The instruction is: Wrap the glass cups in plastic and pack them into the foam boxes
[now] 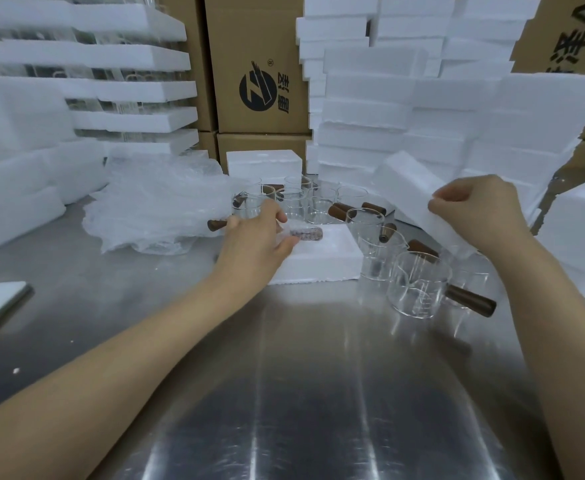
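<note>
1. My left hand (260, 237) is curled round a plastic-wrapped glass cup (305, 233). Its brown handle shows through the wrap, poking out past the fingertips to the right.
2. That wrapped cup sits in the recess of an open white foam box (322, 261), which lies flat on the brushed steel table (284, 393), just beyond centre.
3. My right hand (478, 211) is closed in a pinch on the upper edge of a flat white foam lid (415, 192). The lid is held tilted, its far end high and to the left, above the cups on the right.
4. Just right of the foam box stand several clear glass cups with dark wooden handles (419, 285). The nearest one is upright with its handle pointing right, and the others stand close behind it.
5. More of the same cups are bunched behind the foam box, near my left hand. One dark handle sticks out just left of that hand.
6. A pile of crumpled clear plastic bags (159, 206) lies on the table to the left of the cups.
7. At the back are brown cardboard cartons (260, 64), one with a black round logo.
8. Tall stacks of white foam boxes (422, 116) fill the right side, and more foam is stacked on the left.
</note>
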A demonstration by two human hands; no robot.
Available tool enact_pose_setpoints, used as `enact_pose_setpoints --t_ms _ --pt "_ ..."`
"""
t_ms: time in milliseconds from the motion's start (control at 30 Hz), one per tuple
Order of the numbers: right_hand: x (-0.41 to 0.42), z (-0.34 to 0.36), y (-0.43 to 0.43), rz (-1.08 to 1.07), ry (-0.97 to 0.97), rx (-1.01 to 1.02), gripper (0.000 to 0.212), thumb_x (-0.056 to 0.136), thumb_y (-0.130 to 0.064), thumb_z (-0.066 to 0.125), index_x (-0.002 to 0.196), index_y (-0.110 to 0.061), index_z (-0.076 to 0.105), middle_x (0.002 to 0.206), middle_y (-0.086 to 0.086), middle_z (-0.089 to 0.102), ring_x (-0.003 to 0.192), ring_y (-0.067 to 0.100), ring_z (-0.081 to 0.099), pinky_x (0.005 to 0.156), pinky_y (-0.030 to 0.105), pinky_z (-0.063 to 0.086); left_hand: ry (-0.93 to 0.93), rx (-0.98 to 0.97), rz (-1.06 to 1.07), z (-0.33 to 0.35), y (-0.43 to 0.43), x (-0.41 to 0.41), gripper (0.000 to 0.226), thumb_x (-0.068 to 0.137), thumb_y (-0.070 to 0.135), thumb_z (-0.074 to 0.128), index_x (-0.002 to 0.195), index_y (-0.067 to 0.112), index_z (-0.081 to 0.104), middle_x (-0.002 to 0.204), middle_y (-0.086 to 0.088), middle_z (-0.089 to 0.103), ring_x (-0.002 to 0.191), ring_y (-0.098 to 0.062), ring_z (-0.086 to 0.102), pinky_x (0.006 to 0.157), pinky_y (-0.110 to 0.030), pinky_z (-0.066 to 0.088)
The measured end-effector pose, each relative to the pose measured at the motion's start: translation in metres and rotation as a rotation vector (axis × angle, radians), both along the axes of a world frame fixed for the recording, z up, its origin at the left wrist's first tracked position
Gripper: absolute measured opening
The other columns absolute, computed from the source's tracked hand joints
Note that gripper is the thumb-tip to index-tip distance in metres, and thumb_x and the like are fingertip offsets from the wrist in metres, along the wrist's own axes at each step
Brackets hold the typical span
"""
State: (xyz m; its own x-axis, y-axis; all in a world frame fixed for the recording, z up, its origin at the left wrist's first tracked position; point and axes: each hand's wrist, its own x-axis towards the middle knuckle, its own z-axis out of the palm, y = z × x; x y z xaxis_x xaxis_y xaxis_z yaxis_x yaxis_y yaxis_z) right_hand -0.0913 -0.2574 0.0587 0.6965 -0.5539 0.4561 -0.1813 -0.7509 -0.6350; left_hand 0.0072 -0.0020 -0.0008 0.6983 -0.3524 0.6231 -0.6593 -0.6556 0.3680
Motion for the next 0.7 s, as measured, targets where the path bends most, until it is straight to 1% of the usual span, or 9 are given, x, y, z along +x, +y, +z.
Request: enact_pose_setpoints --t_ms 67,133,233,300,367,400,467,567,700 --pt "-0.002 0.005 0.007 0.093 -0.142 -0.062 0.015 0.082 -0.021 0.068 0.095 -0.016 0.074 0.085 -0.006 0.066 0.080 0.002 0.060 0.079 0.022 0.044 -0.014 0.004 0.000 0.001 -0.002 -0.001 0.027 0.094 0.032 0.057 0.112 0.014 0.047 0.081 -0.005 0.067 0.078 -0.028 0.050 0.080 -0.028 0.022" --pt "-0.004 0.009 0.019 0.185 -0.297 -0.104 0.011 0.085 -0.026 0.067 0.095 -0.024 0.071 0.084 -0.014 0.063 0.072 -0.011 0.055 0.071 0.010 0.039 -0.056 0.107 0.029 0.001 -0.003 -0.002 0.033 0.097 0.037 0.051 0.120 0.014 0.044 0.082 -0.004 0.069 0.083 -0.029 0.054 0.087 -0.029 0.022" --pt "-0.002 0.012 0.038 0.303 -0.485 -0.047 0.008 0.090 -0.022 0.062 0.096 -0.026 0.065 0.088 -0.019 0.062 0.078 -0.011 0.056 0.072 0.008 0.043 -0.117 0.205 0.044 0.005 -0.001 -0.002 0.047 0.100 0.049 0.028 0.132 0.017 0.042 0.090 0.003 0.068 0.094 -0.022 0.052 0.094 -0.034 0.016" --pt "0.004 0.011 0.049 0.406 -0.552 0.107 0.009 0.094 -0.016 0.056 0.099 -0.022 0.060 0.093 -0.015 0.063 0.086 -0.002 0.060 0.080 0.018 0.049 -0.150 0.047 0.035 0.015 0.007 0.000 0.051 0.100 0.047 0.017 0.127 0.019 0.049 0.099 0.010 0.057 0.106 -0.015 0.043 0.091 -0.032 0.014" --pt "0.010 0.008 0.060 0.547 -0.590 0.333 0.011 0.098 -0.009 0.049 0.101 -0.017 0.055 0.096 -0.009 0.064 0.089 0.006 0.063 0.081 0.022 0.051 -0.154 -0.188 0.008 0.025 0.020 0.006 0.055 0.097 0.047 0.014 0.112 0.016 0.056 0.099 0.009 0.049 0.097 -0.007 0.033 0.083 -0.027 0.018" --pt "0.013 0.006 0.066 0.608 -0.606 0.449 0.010 0.099 -0.008 0.045 0.102 -0.015 0.053 0.095 -0.008 0.065 0.090 0.007 0.064 0.082 0.022 0.051 -0.103 -0.298 -0.036 0.028 0.027 0.009 0.057 0.096 0.048 0.015 0.105 0.012 0.057 0.096 0.007 0.050 0.090 -0.005 0.033 0.081 -0.026 0.024" --pt "0.017 0.000 0.080 0.704 -0.620 0.661 0.010 0.101 -0.007 0.042 0.101 -0.013 0.050 0.091 -0.009 0.068 0.091 0.007 0.066 0.086 0.022 0.051 0.148 -0.452 -0.157 0.036 0.033 0.013 0.057 0.097 0.056 0.020 0.100 0.016 0.060 0.093 0.008 0.060 0.080 -0.003 0.046 0.081 -0.024 0.039" --pt "0.021 -0.013 0.101 0.868 -0.552 0.889 0.010 0.102 -0.005 0.039 0.103 -0.010 0.047 0.100 -0.001 0.069 0.102 0.016 0.066 0.095 0.028 0.049 0.520 -0.520 -0.308 0.041 0.026 0.012 0.053 0.094 0.064 0.022 0.114 0.029 0.056 0.095 0.009 0.068 0.076 -0.005 0.060 0.070 -0.025 0.042" --pt "0.020 -0.025 0.117 0.953 -0.340 0.929 0.022 0.100 0.000 0.040 0.121 -0.005 0.045 0.119 0.011 0.064 0.108 0.021 0.065 0.095 0.027 0.050 0.791 -0.843 -0.530 0.042 0.019 0.007 0.028 0.098 0.040 0.048 0.109 0.017 0.059 0.093 0.003 0.069 0.080 -0.009 0.065 0.067 -0.022 0.052"
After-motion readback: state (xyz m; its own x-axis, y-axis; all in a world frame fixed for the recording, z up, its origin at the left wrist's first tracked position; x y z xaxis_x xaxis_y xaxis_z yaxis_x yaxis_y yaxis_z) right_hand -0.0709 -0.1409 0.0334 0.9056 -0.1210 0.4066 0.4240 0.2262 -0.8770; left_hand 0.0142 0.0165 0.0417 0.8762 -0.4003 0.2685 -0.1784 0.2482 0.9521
